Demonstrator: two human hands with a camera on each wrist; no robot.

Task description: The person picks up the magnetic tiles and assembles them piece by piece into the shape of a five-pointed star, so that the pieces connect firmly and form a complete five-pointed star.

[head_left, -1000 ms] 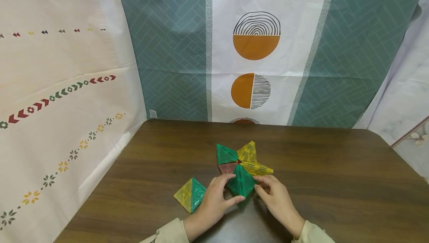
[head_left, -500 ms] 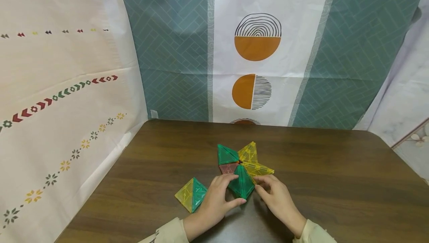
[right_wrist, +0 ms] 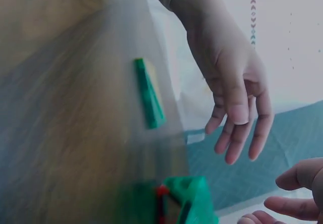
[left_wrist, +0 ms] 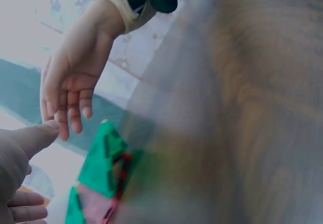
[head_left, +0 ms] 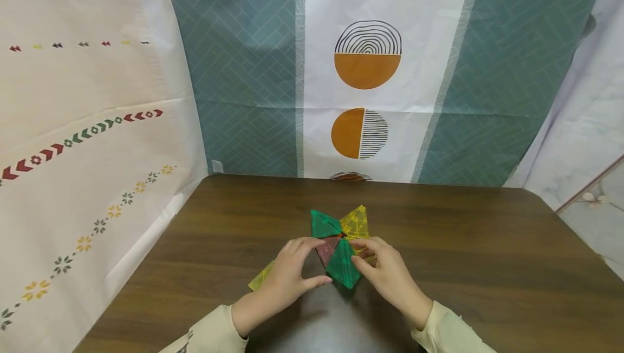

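Note:
Translucent magnetic tiles make a flower-shaped cluster on the table: a green tile piece (head_left: 343,269) at the front, another green tile piece (head_left: 325,225) at the back left, a reddish tile (head_left: 327,250), and a yellow tile piece (head_left: 354,223). My left hand (head_left: 285,274) hovers left of the front green piece, thumb and fingers spread apart and holding nothing. My right hand (head_left: 390,274) is at that piece's right side, fingers extended and overlapping more yellow in the head view. In the right wrist view, its fingers (right_wrist: 290,209) stand apart from the green tiles.
A separate yellow tile (head_left: 260,277) pokes out from behind the left hand; its green partner (right_wrist: 149,95) shows in the right wrist view. The brown wooden table (head_left: 487,255) ends at a patterned curtain (head_left: 244,71) behind, with cloth along both sides.
My left hand has drawn back leftward from the front green piece and now covers most of the separate tile pair. The right hand has moved left and slightly up, over the right yellow tile piece.

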